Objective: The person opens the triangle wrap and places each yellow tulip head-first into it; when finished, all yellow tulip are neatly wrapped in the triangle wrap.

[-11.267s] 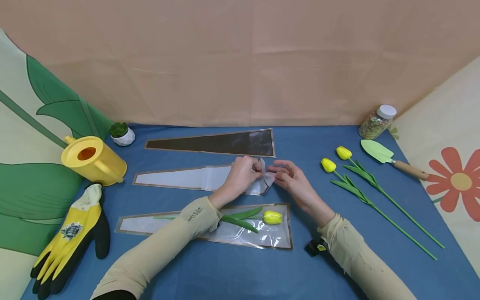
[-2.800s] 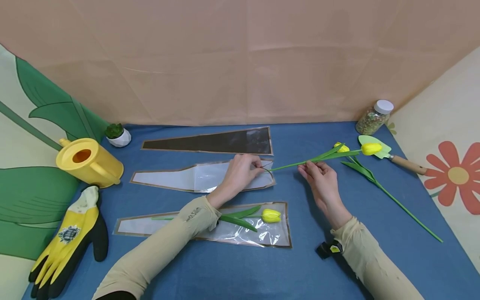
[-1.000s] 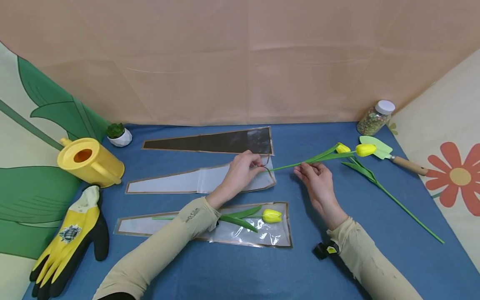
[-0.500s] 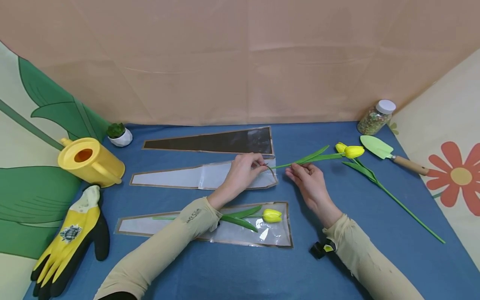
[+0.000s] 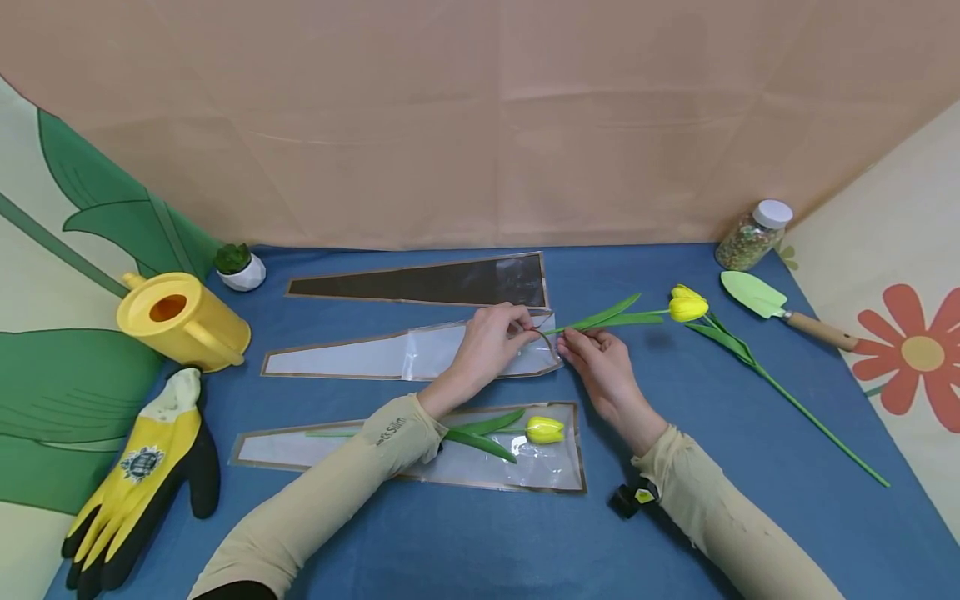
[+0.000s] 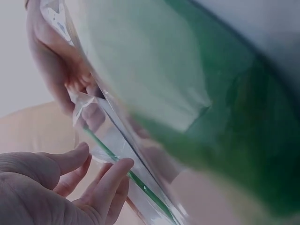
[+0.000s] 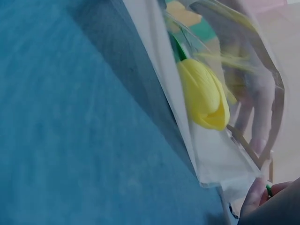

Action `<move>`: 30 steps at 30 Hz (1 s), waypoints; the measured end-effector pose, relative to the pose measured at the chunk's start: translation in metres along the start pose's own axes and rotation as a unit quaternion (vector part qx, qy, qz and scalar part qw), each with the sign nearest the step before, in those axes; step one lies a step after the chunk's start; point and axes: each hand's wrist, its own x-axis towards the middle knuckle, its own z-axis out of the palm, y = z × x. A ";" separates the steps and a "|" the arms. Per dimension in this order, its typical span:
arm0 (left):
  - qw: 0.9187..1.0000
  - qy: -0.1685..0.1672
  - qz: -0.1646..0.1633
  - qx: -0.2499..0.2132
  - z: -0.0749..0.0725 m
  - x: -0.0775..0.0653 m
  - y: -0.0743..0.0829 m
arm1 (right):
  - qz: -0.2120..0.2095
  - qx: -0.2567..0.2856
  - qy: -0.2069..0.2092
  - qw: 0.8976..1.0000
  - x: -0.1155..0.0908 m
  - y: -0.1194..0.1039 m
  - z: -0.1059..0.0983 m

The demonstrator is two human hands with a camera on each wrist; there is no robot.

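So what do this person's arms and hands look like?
Loose, wrinkled beige sleeves cover both forearms. The left one has dark lettering near the wrist and black cloth toward the elbow. A small black box sits by the right wrist. Left hand and right hand are bare.

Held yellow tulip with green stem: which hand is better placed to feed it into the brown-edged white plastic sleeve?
Probably the right hand: it pinches the tulip close to the mouth of the sleeve, whose edge the left hand holds.
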 end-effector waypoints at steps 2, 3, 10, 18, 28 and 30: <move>1.000 -0.002 -0.001 -0.001 0.000 0.000 0.001 | 0.003 -0.008 -0.002 1.000 0.000 0.000 0.001; 1.000 -0.003 -0.001 -0.001 0.000 0.000 0.002 | 0.004 -0.015 -0.004 1.000 0.000 0.001 0.002; 1.000 -0.010 -0.006 -0.002 0.001 0.000 0.005 | 0.004 -0.060 -0.023 0.998 0.001 0.001 0.005; 1.000 -0.006 -0.003 -0.001 0.003 -0.001 0.004 | 0.012 -0.103 -0.044 0.994 0.000 0.003 0.013; 1.000 0.000 -0.007 -0.005 -0.001 -0.003 0.006 | 0.019 -0.136 -0.052 0.989 0.003 0.002 0.019; 1.000 0.001 -0.007 -0.008 -0.001 -0.003 0.007 | 0.020 -0.139 -0.053 0.989 0.004 0.002 0.020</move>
